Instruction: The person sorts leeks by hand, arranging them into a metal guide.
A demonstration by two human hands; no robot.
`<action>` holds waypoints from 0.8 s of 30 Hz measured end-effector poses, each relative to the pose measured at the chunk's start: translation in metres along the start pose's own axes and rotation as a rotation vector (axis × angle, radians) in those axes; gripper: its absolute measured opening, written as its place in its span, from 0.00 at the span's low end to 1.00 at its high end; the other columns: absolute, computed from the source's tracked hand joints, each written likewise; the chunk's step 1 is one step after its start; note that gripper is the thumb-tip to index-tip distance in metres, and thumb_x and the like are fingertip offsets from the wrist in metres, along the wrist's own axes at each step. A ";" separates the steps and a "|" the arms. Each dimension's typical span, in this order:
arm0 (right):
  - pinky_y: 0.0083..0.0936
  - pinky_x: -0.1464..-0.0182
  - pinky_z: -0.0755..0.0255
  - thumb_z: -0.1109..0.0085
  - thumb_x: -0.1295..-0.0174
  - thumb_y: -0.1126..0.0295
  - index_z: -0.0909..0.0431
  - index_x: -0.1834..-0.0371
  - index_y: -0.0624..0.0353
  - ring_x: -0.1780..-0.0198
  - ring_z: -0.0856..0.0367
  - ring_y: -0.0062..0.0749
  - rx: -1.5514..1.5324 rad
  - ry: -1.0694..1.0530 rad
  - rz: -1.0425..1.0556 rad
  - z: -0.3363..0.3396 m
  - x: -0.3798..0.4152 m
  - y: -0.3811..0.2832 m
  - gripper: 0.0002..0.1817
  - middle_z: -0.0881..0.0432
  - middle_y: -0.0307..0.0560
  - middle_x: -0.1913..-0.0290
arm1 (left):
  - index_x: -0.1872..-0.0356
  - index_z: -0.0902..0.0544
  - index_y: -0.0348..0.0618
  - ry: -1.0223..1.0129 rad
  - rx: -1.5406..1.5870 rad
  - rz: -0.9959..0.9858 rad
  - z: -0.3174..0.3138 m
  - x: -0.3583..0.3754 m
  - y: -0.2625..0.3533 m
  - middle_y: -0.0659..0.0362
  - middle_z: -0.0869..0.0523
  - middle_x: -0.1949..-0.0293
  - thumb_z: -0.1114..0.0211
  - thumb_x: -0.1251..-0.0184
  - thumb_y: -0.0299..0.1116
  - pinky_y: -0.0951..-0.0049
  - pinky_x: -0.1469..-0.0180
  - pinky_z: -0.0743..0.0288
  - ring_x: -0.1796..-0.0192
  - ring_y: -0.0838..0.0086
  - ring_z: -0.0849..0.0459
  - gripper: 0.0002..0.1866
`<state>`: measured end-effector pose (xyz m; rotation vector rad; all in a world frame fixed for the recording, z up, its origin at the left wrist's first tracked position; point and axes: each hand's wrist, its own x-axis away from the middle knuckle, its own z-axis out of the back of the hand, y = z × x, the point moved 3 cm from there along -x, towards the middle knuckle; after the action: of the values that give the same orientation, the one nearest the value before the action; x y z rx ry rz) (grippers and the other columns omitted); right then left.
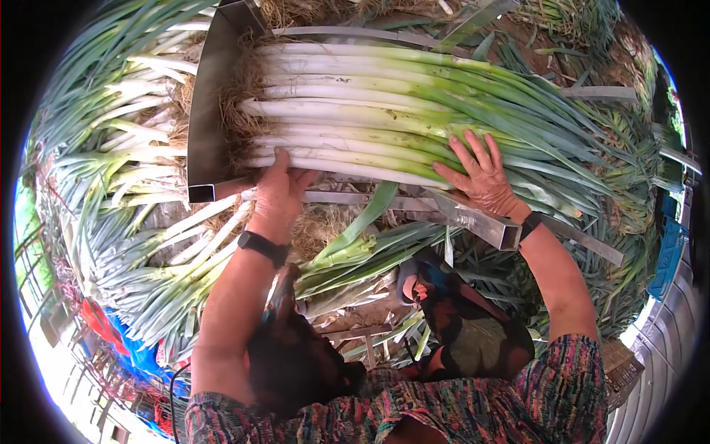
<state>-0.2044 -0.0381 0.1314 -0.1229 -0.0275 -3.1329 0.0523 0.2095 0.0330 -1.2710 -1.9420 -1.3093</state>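
Observation:
A row of leeks (347, 111) lies side by side in a metal rack, white shafts and roots to the left, green leaves to the right. The roots sit against the rack's upright metal end plate (214, 111). My left hand (277, 196) touches the near edge of the row by the white ends, thumb apart from the other fingers, which are partly hidden. Fingers spread, my right hand (481, 177) rests on the green part of the nearest leeks. Both wrists wear dark bands.
More loose leeks (140, 155) are piled at the left, roots toward the rack. Below the rack lie further leek leaves (377, 255) near my legs. Metal rails (473, 218) jut out under the row. A blue crate (668, 255) stands at the far right, by leafy piles.

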 end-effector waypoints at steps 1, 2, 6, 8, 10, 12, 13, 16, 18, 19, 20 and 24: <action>0.54 0.21 0.62 0.30 0.57 0.48 0.26 0.33 0.30 0.21 0.50 0.50 0.008 0.010 0.003 -0.002 0.001 0.000 0.40 0.39 0.47 0.24 | 0.38 0.29 0.39 0.001 -0.008 -0.005 -0.002 0.000 0.001 0.49 0.20 0.42 0.49 0.19 0.44 0.51 0.38 0.20 0.42 0.56 0.18 0.21; 0.54 0.21 0.62 0.30 0.57 0.48 0.26 0.33 0.30 0.21 0.50 0.50 0.017 0.021 0.006 -0.004 0.001 0.001 0.40 0.39 0.47 0.24 | 0.37 0.30 0.38 0.001 -0.015 -0.012 -0.003 0.001 0.002 0.48 0.21 0.41 0.49 0.19 0.43 0.50 0.37 0.21 0.41 0.56 0.19 0.21; 0.54 0.22 0.61 0.29 0.57 0.47 0.25 0.34 0.29 0.21 0.50 0.50 0.111 0.088 0.014 -0.013 0.003 0.001 0.40 0.39 0.46 0.24 | 0.36 0.31 0.38 0.031 -0.017 0.018 -0.011 0.000 0.003 0.49 0.22 0.40 0.49 0.19 0.42 0.48 0.34 0.25 0.39 0.56 0.21 0.22; 0.54 0.22 0.61 0.28 0.59 0.47 0.25 0.35 0.28 0.21 0.50 0.49 0.136 0.104 0.021 -0.015 0.002 0.001 0.39 0.39 0.46 0.24 | 0.36 0.31 0.40 0.005 0.029 0.007 -0.009 -0.001 0.003 0.51 0.22 0.40 0.48 0.20 0.42 0.50 0.35 0.25 0.39 0.57 0.21 0.20; 0.55 0.22 0.59 0.30 0.56 0.47 0.23 0.39 0.27 0.22 0.46 0.50 0.240 0.170 0.045 -0.019 0.001 0.003 0.34 0.37 0.45 0.24 | 0.37 0.30 0.42 -0.021 0.028 -0.057 -0.006 -0.001 0.004 0.52 0.22 0.40 0.48 0.20 0.42 0.51 0.35 0.24 0.39 0.58 0.21 0.19; 0.55 0.23 0.56 0.33 0.51 0.49 0.22 0.41 0.27 0.23 0.44 0.50 0.340 0.230 0.062 -0.020 0.001 0.001 0.29 0.37 0.45 0.25 | 0.37 0.30 0.42 -0.020 0.037 -0.032 0.000 0.000 0.005 0.52 0.22 0.40 0.48 0.20 0.41 0.49 0.34 0.25 0.38 0.59 0.21 0.19; 0.55 0.23 0.53 0.38 0.44 0.52 0.23 0.41 0.27 0.24 0.43 0.51 0.357 0.238 0.053 -0.019 0.001 -0.001 0.24 0.37 0.45 0.25 | 0.37 0.30 0.42 -0.027 0.060 -0.011 0.001 0.000 0.005 0.52 0.22 0.39 0.49 0.20 0.42 0.49 0.33 0.25 0.38 0.58 0.21 0.19; 0.55 0.23 0.52 0.42 0.40 0.55 0.25 0.39 0.27 0.24 0.43 0.51 0.309 0.203 -0.007 -0.013 0.001 -0.011 0.23 0.37 0.47 0.25 | 0.37 0.30 0.39 -0.158 0.122 0.069 -0.007 0.004 -0.013 0.50 0.22 0.39 0.51 0.19 0.44 0.50 0.31 0.27 0.37 0.56 0.22 0.21; 0.55 0.23 0.52 0.41 0.39 0.55 0.29 0.35 0.27 0.24 0.43 0.51 0.336 0.178 -0.025 -0.012 0.001 -0.014 0.26 0.37 0.47 0.25 | 0.37 0.30 0.37 -0.279 0.074 0.152 -0.013 0.009 -0.028 0.49 0.22 0.39 0.51 0.19 0.45 0.51 0.30 0.28 0.37 0.55 0.22 0.22; 0.55 0.23 0.52 0.41 0.39 0.55 0.29 0.34 0.26 0.24 0.43 0.52 0.332 0.152 -0.039 -0.009 0.000 -0.016 0.26 0.37 0.47 0.25 | 0.38 0.30 0.35 -0.264 0.017 0.170 -0.027 0.021 -0.034 0.48 0.22 0.40 0.50 0.20 0.44 0.52 0.32 0.25 0.38 0.56 0.21 0.23; 0.55 0.23 0.51 0.41 0.39 0.56 0.30 0.34 0.26 0.24 0.43 0.52 0.326 0.124 -0.054 -0.008 -0.001 -0.018 0.27 0.37 0.47 0.26 | 0.38 0.30 0.34 -0.232 -0.038 0.148 -0.029 0.023 -0.038 0.47 0.22 0.40 0.49 0.20 0.44 0.53 0.34 0.24 0.38 0.56 0.21 0.23; 0.57 0.23 0.53 0.40 0.42 0.52 0.28 0.34 0.27 0.23 0.44 0.52 0.319 0.244 -0.044 -0.020 0.000 -0.014 0.29 0.36 0.46 0.25 | 0.38 0.32 0.31 -0.164 -0.169 0.114 -0.035 0.021 -0.047 0.47 0.22 0.42 0.48 0.20 0.42 0.57 0.40 0.18 0.41 0.58 0.19 0.23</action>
<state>-0.2060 -0.0247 0.1114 0.2639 -0.5292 -3.1088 -0.0029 0.1820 0.0432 -1.5927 -1.8659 -1.3733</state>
